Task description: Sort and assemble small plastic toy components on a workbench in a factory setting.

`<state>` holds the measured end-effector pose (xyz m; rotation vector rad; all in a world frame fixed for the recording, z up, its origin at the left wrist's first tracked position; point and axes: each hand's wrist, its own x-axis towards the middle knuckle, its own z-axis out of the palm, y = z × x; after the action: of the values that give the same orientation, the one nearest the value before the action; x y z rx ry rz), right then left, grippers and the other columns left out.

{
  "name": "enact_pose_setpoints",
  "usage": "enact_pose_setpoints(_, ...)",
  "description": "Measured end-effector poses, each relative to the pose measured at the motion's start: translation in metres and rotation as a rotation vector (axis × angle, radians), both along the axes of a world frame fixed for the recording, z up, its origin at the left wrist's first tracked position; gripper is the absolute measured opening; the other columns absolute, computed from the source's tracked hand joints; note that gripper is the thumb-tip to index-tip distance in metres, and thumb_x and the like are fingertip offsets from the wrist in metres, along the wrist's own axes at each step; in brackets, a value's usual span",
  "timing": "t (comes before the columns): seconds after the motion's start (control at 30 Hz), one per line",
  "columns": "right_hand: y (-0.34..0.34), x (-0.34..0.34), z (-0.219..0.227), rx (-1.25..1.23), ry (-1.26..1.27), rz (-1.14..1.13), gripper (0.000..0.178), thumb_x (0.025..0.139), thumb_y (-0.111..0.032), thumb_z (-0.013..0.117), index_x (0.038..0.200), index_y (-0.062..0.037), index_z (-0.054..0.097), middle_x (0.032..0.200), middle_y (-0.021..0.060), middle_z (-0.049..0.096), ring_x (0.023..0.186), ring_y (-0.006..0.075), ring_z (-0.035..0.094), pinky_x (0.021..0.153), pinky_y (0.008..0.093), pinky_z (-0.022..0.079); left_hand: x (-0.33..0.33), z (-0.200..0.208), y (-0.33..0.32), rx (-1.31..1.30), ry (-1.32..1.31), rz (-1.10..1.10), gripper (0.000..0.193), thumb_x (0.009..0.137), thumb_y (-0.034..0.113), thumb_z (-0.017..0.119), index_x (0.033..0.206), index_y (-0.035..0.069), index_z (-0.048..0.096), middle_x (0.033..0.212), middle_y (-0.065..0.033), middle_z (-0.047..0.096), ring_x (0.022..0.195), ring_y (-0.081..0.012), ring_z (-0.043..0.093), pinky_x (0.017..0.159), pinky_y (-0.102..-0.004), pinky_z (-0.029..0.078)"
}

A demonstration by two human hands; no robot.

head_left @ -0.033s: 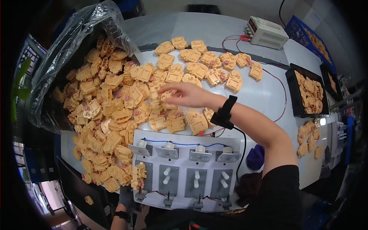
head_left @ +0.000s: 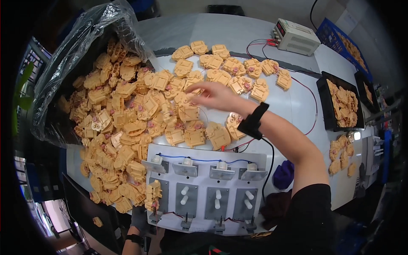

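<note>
My right hand (head_left: pixel 216 97) reaches in over the middle of the table, its thumb and fingers apart. Just beyond its fingertips lies a tan plastic housing (head_left: pixel 187 111) among others. A slightly blurred tan housing (head_left: pixel 169 115) is left of the hand, at the edge of a large heap of such housings (head_left: pixel 114 123). My left hand (head_left: pixel 139 219), in a dark glove, is low beside the left corner of a white test fixture (head_left: pixel 199 187); its fingers are hidden. One tan housing (head_left: pixel 153 195) stands at the fixture's leftmost station.
The heap spills from a bin lined with clear plastic (head_left: pixel 91 32). A power supply (head_left: pixel 297 37) with red leads stands at the back. Black trays (head_left: pixel 327 104) of housings and a blue crate (head_left: pixel 329 29) are at right. A purple cloth (head_left: pixel 283 174) lies beside the fixture.
My right hand has moved slightly right and up, away from the blurred housing it had at its fingertips. That housing is now lower, beside the heap. My left hand has barely moved.
</note>
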<state>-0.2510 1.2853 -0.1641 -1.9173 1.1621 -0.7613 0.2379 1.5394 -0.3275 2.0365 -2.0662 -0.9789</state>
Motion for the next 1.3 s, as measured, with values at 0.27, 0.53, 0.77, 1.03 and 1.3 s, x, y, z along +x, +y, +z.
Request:
enact_pose_setpoints(0.27,-0.012,-0.250,-0.071,-0.138,0.834,-1.293,0.064,0.078,-0.045,0.067,0.134,-0.0235,0.048,0.138,0.0190,0.043,0.124,0.0379,0.045,0.096,0.0576,0.039,0.022,-0.039,0.006,-0.234,-0.005,-0.062,0.014,0.073,0.009,0.067,0.086,0.004,0.069,0.097,-0.0168,0.065,0.100,-0.0371,0.057,0.089,-0.0422,0.044)
enact_pose_setpoints(0.53,0.030,-0.210,-0.120,-0.371,0.702,-0.960,0.044,0.077,-0.023,0.068,0.116,-0.0135,0.052,0.124,0.0208,0.047,0.107,0.0419,0.053,0.090,0.0454,0.046,0.010,-0.015,0.005,-0.172,0.049,0.021,0.012,0.073,0.009,0.065,0.083,0.003,0.066,0.095,-0.0168,0.064,0.098,-0.0365,0.055,0.086,-0.0410,0.046)
enact_pose_setpoints(0.77,0.041,-0.187,-0.071,-0.245,0.288,-0.823,0.032,0.078,-0.015,0.066,0.105,-0.0045,0.054,0.106,0.0145,0.051,0.098,0.0267,0.052,0.086,0.0352,0.044,-0.001,-0.015,-0.009,-0.101,0.059,-0.006,0.013,0.074,0.009,0.066,0.085,0.002,0.065,0.098,-0.0177,0.063,0.095,-0.0366,0.056,0.082,-0.0416,0.046)
enact_pose_setpoints(1.03,0.005,0.003,-0.011,0.011,-0.154,-0.207,0.044,0.082,-0.027,0.070,0.116,-0.0044,0.054,0.119,0.0150,0.055,0.110,0.0259,0.054,0.089,0.0348,0.046,0.043,-0.073,0.018,-0.112,0.211,0.134,0.011,0.070,0.003,0.066,0.081,0.000,0.065,0.099,-0.0188,0.062,0.100,-0.0371,0.057,0.087,-0.0407,0.046)
enact_pose_setpoints(1.3,-0.091,-0.192,-0.089,-0.311,0.652,-0.859,0.059,0.074,-0.038,0.073,0.127,-0.0184,0.054,0.131,0.0135,0.049,0.121,0.0351,0.047,0.097,0.0475,0.042,0.028,-0.056,0.003,-0.153,0.119,-0.028,0.014,0.072,0.006,0.066,0.086,0.003,0.065,0.095,-0.0171,0.064,0.098,-0.0366,0.057,0.087,-0.0406,0.045)
